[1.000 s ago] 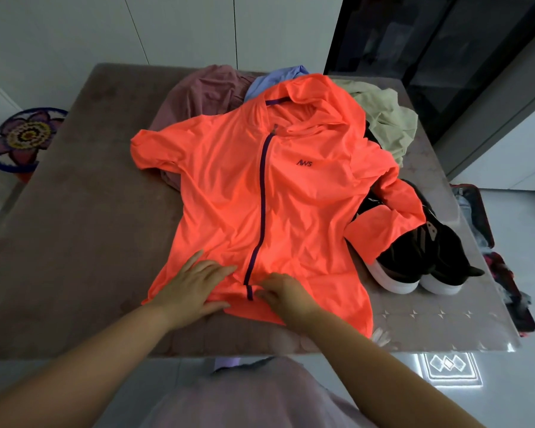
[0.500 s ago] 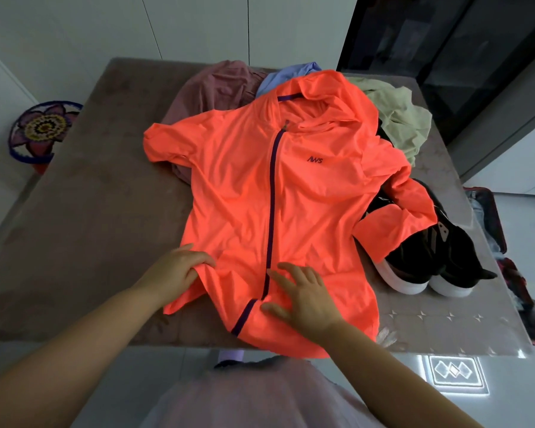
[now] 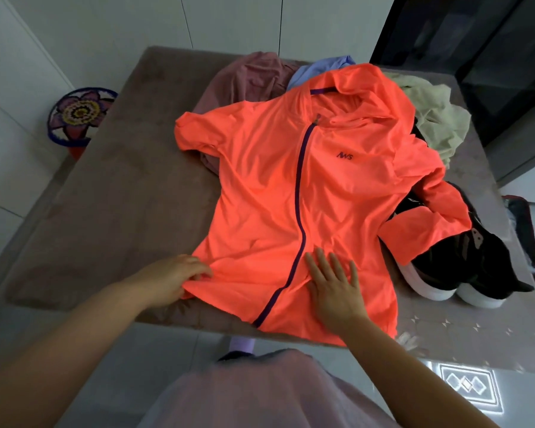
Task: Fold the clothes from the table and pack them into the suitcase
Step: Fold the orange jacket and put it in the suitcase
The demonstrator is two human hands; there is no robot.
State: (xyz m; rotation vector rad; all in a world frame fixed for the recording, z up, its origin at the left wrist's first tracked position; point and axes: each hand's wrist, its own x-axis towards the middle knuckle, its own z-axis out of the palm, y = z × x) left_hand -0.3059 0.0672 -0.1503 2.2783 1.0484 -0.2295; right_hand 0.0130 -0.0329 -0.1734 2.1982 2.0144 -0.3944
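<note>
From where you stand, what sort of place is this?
Probably a room in a home: an orange jacket and other clothes lie on a table, black shoes beside them, white cupboard doors behind.

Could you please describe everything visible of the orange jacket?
The orange jacket is thin, smooth, neon fabric with a dark purple zipper, closed, a hood and a small chest logo. It lies front-up on the table, its hem at the near edge, over other clothes. One sleeve drapes onto black shoes. The left hand pinches its hem; the right hand presses flat beside the zipper.
</note>
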